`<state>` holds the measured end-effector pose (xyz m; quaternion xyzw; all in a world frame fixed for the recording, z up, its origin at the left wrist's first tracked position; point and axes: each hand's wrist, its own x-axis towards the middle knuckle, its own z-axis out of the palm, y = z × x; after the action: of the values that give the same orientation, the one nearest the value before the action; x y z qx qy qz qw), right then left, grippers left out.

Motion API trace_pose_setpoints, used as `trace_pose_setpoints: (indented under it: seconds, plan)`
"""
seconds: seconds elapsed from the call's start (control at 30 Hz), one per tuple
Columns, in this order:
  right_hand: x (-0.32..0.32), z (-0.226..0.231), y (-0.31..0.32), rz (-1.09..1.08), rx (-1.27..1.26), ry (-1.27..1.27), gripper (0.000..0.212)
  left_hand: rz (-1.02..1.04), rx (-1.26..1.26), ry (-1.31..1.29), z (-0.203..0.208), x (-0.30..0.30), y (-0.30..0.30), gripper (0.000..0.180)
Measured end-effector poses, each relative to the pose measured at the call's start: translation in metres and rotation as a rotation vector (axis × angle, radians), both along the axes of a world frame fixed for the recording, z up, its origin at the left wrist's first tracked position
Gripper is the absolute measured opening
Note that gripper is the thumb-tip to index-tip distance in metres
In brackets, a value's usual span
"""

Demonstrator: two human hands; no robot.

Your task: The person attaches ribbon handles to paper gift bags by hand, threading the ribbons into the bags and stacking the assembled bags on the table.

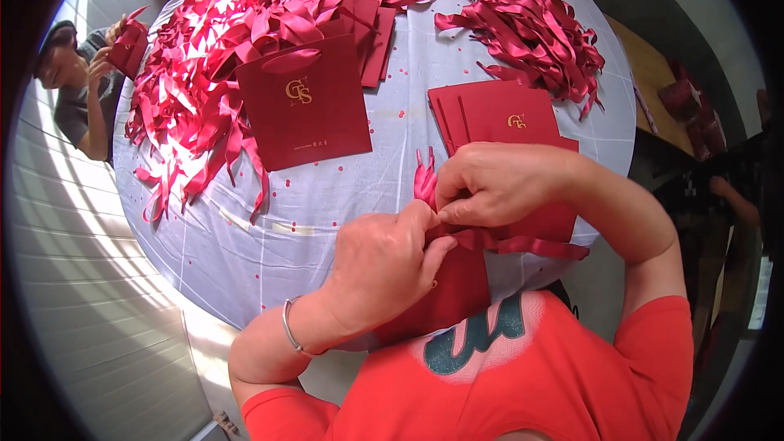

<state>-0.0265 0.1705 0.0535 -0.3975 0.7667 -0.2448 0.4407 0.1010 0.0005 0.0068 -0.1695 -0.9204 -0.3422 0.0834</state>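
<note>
A dark red paper bag [449, 290] lies against the near table edge, close to my body. My left hand [380, 257], a silver bangle on its wrist, is closed around the bag's upper edge, its thumb on the front. My right hand [502, 184] pinches a red ribbon [523, 246] at that same edge, its fingertips meeting my left hand's. One length of this ribbon trails right; more loops of red ribbon [425, 180] stick up beyond my hands. The exact grip point is hidden by my fingers. Under and beyond my right forearm lie several flat red bags [506, 110].
A large ribbon heap [212, 41] covers the table's left side, another pile [531, 33] the far right. A red bag with a ribbon handle [306, 106] lies left of centre on the pale tablecloth [302, 204]. At far left, a person holds a red bag [128, 49].
</note>
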Motion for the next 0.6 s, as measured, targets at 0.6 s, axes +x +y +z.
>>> trace_pose_setpoints:
  seconds: [0.6]
  plan:
    - [0.008,-0.016,-0.017,-0.363,-0.212,0.055,0.019,0.010,0.154,0.002,-0.005,0.001,0.002,0.023]
